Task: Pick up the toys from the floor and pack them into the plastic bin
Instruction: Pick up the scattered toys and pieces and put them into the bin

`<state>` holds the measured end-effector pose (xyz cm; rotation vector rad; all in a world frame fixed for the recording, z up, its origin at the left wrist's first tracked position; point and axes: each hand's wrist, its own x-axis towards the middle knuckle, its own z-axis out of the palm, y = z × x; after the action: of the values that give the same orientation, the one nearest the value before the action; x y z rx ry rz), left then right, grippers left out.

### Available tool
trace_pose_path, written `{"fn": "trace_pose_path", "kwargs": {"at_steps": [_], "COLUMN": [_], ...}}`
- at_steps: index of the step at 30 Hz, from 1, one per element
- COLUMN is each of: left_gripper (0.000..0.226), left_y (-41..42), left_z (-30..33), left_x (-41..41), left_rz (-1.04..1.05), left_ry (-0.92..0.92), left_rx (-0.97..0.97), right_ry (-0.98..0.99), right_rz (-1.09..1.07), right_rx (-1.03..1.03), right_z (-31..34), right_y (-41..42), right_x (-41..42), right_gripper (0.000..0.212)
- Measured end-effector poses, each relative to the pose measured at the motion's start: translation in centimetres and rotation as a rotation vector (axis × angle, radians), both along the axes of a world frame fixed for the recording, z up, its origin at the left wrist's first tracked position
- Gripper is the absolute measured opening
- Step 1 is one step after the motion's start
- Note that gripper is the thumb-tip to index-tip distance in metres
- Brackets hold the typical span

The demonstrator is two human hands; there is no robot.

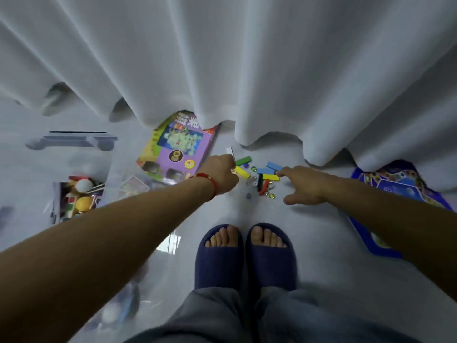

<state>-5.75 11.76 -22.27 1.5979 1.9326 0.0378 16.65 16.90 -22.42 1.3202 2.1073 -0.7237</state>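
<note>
Pale floor (247, 214) by a curtain (222, 58): your left hand (220, 177) curls at a yellow block (241, 171), hold unclear; right hand (303, 185) points loosely, gathering blocks (268, 175) for the bin (74, 194).

Game box (173, 149) top — under curtain (222, 58)

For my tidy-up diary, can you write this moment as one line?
left hand: reaching to yellow block | right hand: fingertip by blue block | bin: part-filled
</note>
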Motion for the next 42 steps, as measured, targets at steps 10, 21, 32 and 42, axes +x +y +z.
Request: {"fn": "trace_pose_path", "kwargs": {"at_steps": [10,21,32,42], "left_gripper": [0.056,0.053,0.027,0.018], "left_y": [-2.1,-2.1,0.2,1.3], "left_z": [-12.7,-13.6,-13.6,-13.2], "left_x": [1.8,3.9,5.1,6.0], "left_rz": [-0.074,-0.094,-0.188,-0.202], "left_ry": [-0.145,-0.162,-0.091,-0.061], "left_rx": [0.299,0.312,0.412,0.329], "right_ry": [0.472,0.603,0.663,1.404], "right_rz": [-0.385,-0.360,-0.691,-1.930], "right_rx": [0.268,0.452,0.360,-0.593], "right_z": [-12.2,-13.8,-13.5,-11.2], "right_y": [-2.6,-5.3,-6.3,-5.6], "right_x": [-1.7,-0.8,0.2,2.6], "right_gripper": [0.072,0.035,0.034,0.023]}}
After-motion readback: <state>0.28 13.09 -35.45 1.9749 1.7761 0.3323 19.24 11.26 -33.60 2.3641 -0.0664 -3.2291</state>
